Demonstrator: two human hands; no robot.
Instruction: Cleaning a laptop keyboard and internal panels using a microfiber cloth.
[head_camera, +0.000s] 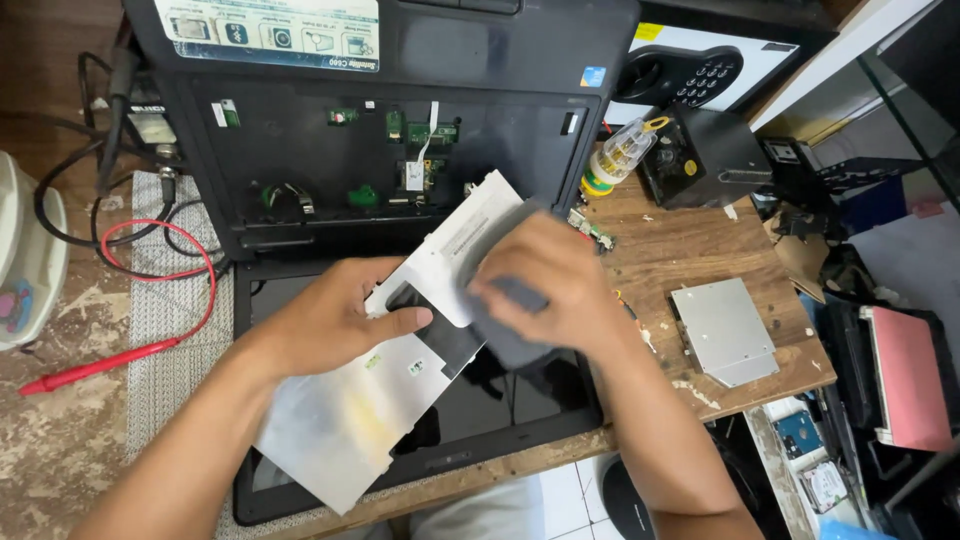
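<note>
Opened black laptop (400, 130) lies on wooden counter (690, 250). Silver keyboard panel (350, 410) is held tilted over its screen, left hand (330, 325) grip closed on it. Right hand (545, 285) presses grey cloth (515, 335) against panel.

I see the opened laptop (400, 150) lying on the wooden table (690, 260), with the flat panel (350, 410) over its screen. Right of the laptop lies the drive (722, 330); behind that stands the box (705, 155), the small bottle (620, 155) just left of it. The probe (100, 365) lies far left.
</note>
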